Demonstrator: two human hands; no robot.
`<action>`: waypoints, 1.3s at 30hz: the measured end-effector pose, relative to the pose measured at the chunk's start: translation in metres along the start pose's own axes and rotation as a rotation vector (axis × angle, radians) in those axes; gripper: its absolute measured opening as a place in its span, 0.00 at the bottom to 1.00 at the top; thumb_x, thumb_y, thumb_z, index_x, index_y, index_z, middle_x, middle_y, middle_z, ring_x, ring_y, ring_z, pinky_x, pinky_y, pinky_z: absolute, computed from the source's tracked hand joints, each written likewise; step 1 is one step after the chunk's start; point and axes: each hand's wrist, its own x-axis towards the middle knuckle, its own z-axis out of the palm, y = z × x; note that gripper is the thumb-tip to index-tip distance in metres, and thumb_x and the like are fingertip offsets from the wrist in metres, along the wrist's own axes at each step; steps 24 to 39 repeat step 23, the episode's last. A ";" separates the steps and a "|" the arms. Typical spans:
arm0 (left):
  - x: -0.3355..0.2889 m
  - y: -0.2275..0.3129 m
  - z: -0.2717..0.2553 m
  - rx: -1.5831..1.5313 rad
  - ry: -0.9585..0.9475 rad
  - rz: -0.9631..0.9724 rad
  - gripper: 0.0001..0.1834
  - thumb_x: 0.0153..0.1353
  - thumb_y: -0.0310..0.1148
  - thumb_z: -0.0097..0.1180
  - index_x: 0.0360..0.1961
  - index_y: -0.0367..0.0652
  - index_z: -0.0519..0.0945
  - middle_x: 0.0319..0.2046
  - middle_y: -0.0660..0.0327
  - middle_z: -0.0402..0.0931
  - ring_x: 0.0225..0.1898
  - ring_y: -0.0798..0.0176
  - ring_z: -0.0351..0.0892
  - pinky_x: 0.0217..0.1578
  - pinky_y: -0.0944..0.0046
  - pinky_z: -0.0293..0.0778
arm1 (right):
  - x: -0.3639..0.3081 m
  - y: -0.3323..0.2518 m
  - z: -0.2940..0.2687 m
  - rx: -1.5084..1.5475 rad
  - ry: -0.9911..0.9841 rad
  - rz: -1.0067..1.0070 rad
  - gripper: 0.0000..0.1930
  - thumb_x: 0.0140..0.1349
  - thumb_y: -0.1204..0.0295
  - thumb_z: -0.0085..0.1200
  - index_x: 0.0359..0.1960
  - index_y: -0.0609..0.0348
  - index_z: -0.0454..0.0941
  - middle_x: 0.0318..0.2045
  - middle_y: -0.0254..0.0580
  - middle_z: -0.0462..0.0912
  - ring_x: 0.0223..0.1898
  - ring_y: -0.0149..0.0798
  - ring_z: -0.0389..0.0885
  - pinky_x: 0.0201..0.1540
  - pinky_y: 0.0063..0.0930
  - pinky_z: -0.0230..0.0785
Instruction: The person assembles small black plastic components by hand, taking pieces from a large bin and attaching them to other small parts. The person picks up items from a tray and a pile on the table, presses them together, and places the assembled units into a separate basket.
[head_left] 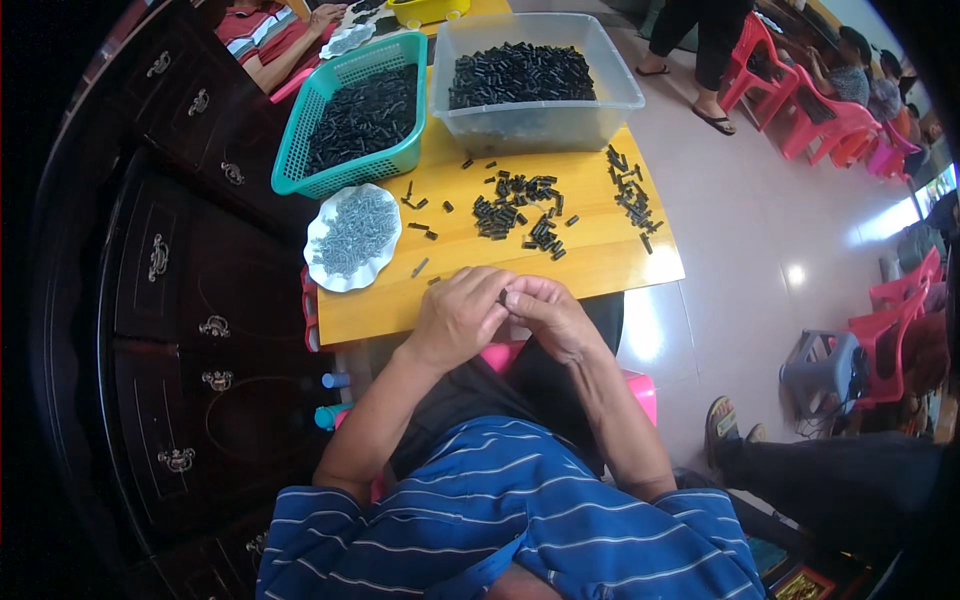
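Observation:
Both my hands meet at the near edge of the yellow table [375, 318]. Between the fingertips sits a small black cylindrical piece [503, 297]. My left hand [462, 312] has its fingers curled round the piece, and the thumb and forefinger of my right hand [548, 312] pinch it. Just beyond them lies a loose pile of black cylindrical pieces [510, 205]. A white scalloped plate [316, 268] left of my hands carries many small clear parts [355, 232]. One thin grey part [420, 267] lies on the table near my left hand.
Behind the pile stand a green basket [287, 165] and a translucent bin [540, 125], both full of black pieces. More pieces [632, 195] lie along the right edge. A dark cabinet [200, 290] is at left. Another person's arm [290, 65] reaches in at far left.

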 end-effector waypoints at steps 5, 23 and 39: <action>-0.001 -0.001 0.002 -0.012 0.030 0.016 0.18 0.52 0.26 0.65 0.45 0.39 0.81 0.39 0.53 0.83 0.40 0.46 0.84 0.40 0.53 0.79 | 0.001 -0.001 -0.004 0.044 -0.063 0.035 0.13 0.70 0.62 0.60 0.44 0.59 0.84 0.38 0.36 0.87 0.41 0.30 0.84 0.52 0.28 0.74; -0.006 -0.013 0.013 -0.171 0.036 -0.139 0.13 0.54 0.29 0.67 0.42 0.43 0.83 0.34 0.56 0.84 0.35 0.53 0.86 0.35 0.57 0.80 | 0.000 -0.004 0.003 0.067 0.007 0.079 0.15 0.69 0.61 0.60 0.50 0.59 0.83 0.43 0.37 0.88 0.44 0.31 0.85 0.52 0.26 0.76; -0.006 -0.013 0.013 -0.171 0.036 -0.139 0.13 0.54 0.29 0.67 0.42 0.43 0.83 0.34 0.56 0.84 0.35 0.53 0.86 0.35 0.57 0.80 | 0.000 -0.004 0.003 0.067 0.007 0.079 0.15 0.69 0.61 0.60 0.50 0.59 0.83 0.43 0.37 0.88 0.44 0.31 0.85 0.52 0.26 0.76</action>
